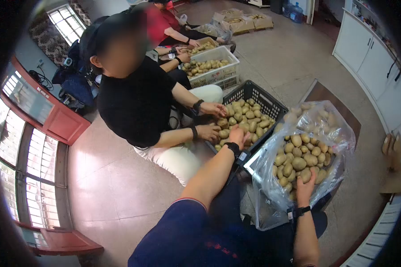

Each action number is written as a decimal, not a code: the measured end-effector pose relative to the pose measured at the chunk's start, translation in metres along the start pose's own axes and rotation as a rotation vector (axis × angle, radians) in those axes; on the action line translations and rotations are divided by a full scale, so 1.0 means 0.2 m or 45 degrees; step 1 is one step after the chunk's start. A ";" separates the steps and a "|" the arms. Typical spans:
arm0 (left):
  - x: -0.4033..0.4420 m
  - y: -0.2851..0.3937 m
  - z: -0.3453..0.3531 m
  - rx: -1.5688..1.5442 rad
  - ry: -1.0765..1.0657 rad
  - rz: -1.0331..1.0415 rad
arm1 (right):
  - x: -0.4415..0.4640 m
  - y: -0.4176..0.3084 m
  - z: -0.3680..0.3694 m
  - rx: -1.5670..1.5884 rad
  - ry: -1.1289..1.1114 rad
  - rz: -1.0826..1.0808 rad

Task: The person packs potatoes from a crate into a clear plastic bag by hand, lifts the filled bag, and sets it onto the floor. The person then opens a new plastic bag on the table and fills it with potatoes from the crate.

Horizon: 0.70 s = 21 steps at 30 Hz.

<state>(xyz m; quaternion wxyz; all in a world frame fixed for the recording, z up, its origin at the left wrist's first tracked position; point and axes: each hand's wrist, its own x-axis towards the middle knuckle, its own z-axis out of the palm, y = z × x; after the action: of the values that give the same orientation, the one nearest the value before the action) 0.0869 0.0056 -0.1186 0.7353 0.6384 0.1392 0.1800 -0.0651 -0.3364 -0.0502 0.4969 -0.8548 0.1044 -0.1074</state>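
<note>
My left hand [239, 136] reaches into a black slatted crate [278, 108] of brownish-green oval kiwifruit [249, 114]. Its fingers curl down among the fruit at the crate's near side, and their tips are partly hidden. To the right, a clear plastic bag [272, 196] stands open, full of more kiwifruit [297, 153]. My right hand [305, 189] is at the bag's near edge, with fingers and thumb closed around one kiwifruit [305, 175]. Another person's two hands [212, 109] rest on the fruit at the crate's left side, close to my left hand.
The co-worker in black [136, 100] sits close on my left. Beyond are a white crate [233, 71] of fruit, more seated people and cardboard boxes [240, 26]. A brown board [318, 91] lies behind the bag; white cabinets [365, 49] line the right wall.
</note>
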 end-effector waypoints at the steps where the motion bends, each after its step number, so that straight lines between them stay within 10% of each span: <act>1: 0.03 -0.06 -0.05 0.392 -0.170 0.091 | -0.01 -0.01 -0.01 -0.018 -0.003 0.015; 3: 0.08 -0.19 -0.14 1.169 -0.416 0.435 | -0.01 -0.01 -0.02 0.042 -0.062 0.081; 5: -0.06 0.24 0.03 -0.507 0.070 -0.641 | -0.01 0.08 0.00 -0.083 0.020 -0.089; 6: -0.07 0.27 0.05 -0.346 0.055 -0.698 | -0.02 0.02 -0.01 0.141 -0.079 0.141; 21: -0.50 0.56 0.37 0.109 -0.990 -0.746 | -0.02 -0.31 0.15 0.944 -0.479 0.726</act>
<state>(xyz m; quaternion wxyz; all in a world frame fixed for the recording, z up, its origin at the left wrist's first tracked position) 0.0199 -0.0920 0.0000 0.7256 0.6220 0.0352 -0.2922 -0.0560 -0.2803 -0.0112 0.7869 -0.5627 0.1972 0.1589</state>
